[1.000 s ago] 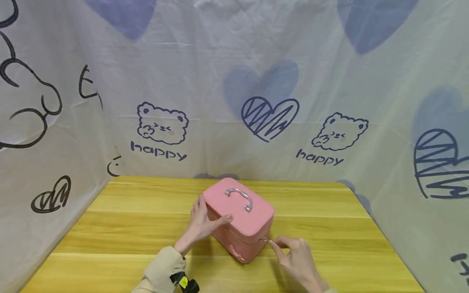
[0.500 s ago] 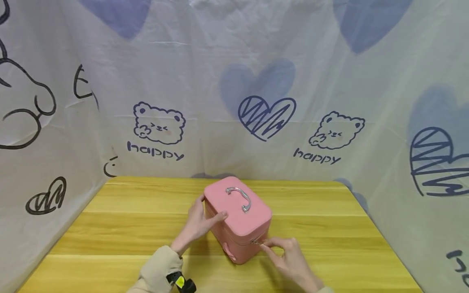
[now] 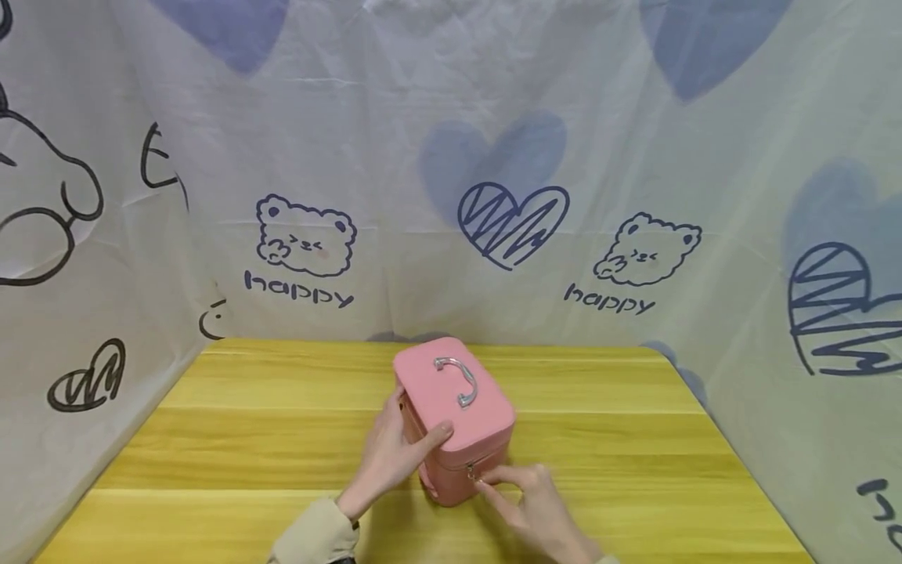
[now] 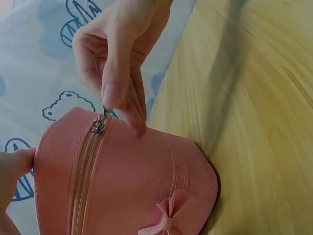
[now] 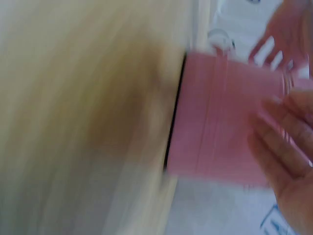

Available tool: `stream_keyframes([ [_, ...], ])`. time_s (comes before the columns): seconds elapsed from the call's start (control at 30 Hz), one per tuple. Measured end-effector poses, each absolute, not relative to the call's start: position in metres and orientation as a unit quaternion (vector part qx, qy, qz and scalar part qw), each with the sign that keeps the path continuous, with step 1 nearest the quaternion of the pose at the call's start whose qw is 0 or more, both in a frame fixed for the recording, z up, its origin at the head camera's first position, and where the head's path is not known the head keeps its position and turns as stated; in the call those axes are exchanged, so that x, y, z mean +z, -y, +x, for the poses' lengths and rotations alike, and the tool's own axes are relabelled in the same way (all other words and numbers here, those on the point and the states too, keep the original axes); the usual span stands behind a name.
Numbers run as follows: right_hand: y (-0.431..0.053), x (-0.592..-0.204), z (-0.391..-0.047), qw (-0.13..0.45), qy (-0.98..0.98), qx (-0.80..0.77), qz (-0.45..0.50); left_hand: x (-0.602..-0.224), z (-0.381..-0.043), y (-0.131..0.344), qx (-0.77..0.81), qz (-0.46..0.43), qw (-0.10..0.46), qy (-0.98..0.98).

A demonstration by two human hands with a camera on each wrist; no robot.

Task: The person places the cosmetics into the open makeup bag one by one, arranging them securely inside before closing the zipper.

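Observation:
A pink cosmetic case (image 3: 458, 439) with a curved silver handle (image 3: 468, 370) stands on the wooden table, its lid down. My left hand (image 3: 395, 450) holds the case by its left side, thumb on the lid's edge and fingers along the wall. At the near end my right hand (image 3: 532, 501) pinches the zipper pull between thumb and forefinger. The metal slider (image 4: 98, 125) shows just under those fingertips in the left wrist view, with the zipper running away from it. A pink bow (image 4: 168, 220) decorates the case's side. The right wrist view is blurred.
The yellow wood-grain table (image 3: 634, 454) extends around the case on all sides. Behind it and at both sides hangs a pale cloth (image 3: 409, 274) printed with hearts and bears.
The right hand has drawn the zipper pull leftward around the near end. The case has turned slightly, and my left hand has shifted with its thumb still on the lid.

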State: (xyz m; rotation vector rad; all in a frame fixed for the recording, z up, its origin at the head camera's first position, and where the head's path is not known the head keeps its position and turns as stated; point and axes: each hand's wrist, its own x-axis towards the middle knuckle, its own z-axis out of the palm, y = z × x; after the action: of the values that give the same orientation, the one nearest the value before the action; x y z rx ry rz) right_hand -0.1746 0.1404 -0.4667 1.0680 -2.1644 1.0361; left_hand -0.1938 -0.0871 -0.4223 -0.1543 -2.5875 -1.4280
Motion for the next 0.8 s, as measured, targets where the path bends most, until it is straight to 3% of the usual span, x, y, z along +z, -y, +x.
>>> stream_keyframes([
  [0.27, -0.130, -0.465, -0.169, 0.249, 0.822, 0.360, 0.365, -0.424, -0.192, 0.083, -0.478, -0.048, 0.075, 0.874],
  [0.47, -0.128, -0.468, -0.169, 0.277, 0.809, 0.360, 0.372, -0.423, -0.194, 0.088, -0.513, -0.090, 0.067, 0.851],
  [0.8, -0.125, -0.467, -0.169, 0.293, 0.824, 0.338, 0.347, -0.422, -0.203, 0.102, -0.598, -0.109, -0.011, 0.794],
])
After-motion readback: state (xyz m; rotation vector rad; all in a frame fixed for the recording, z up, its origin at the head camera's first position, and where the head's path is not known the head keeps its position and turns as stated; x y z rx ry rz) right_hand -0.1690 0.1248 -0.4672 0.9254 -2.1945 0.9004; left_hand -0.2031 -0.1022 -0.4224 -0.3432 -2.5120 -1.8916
